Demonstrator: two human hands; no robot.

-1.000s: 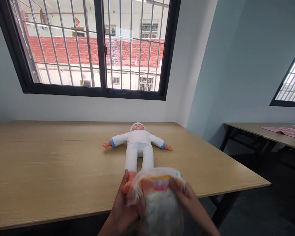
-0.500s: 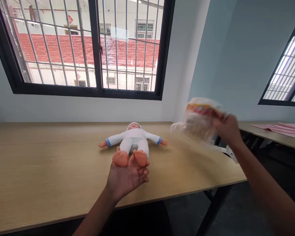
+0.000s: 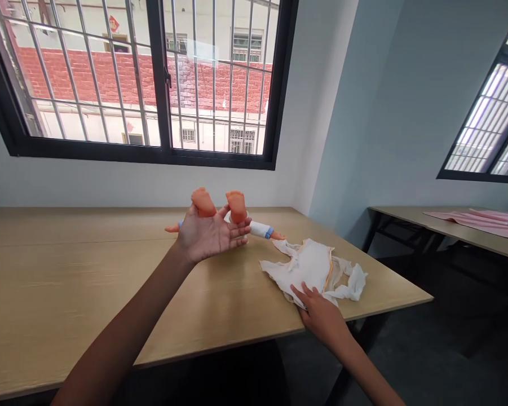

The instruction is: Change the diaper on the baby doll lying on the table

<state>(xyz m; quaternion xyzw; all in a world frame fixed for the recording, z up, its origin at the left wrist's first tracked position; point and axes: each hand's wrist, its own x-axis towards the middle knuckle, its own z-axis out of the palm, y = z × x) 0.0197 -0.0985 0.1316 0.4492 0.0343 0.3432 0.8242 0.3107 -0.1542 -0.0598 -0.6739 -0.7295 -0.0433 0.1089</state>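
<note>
A baby doll lies on its back on the table, its feet (image 3: 203,202) lifted toward me. My left hand (image 3: 205,231), palm up, holds the doll's legs at the ankles, with the feet showing above the fingers. Most of its body and head are hidden behind that hand; a white sleeve with a blue cuff (image 3: 269,232) sticks out to the right. To the right of the doll a white diaper (image 3: 310,262) with yellow edging lies spread on the table, its side tabs crumpled. My right hand (image 3: 321,313) grips the diaper's near edge, fingers on top.
The wooden table (image 3: 88,293) runs along the wall beneath a barred window (image 3: 164,155). Its right end stops at a corner above dark floor. Farther right, a second table (image 3: 389,217) carries pink striped cloth (image 3: 477,223).
My left hand has raised the doll's feet up and away from me. My right hand has brought the diaper from the air down onto the table beside the doll.
</note>
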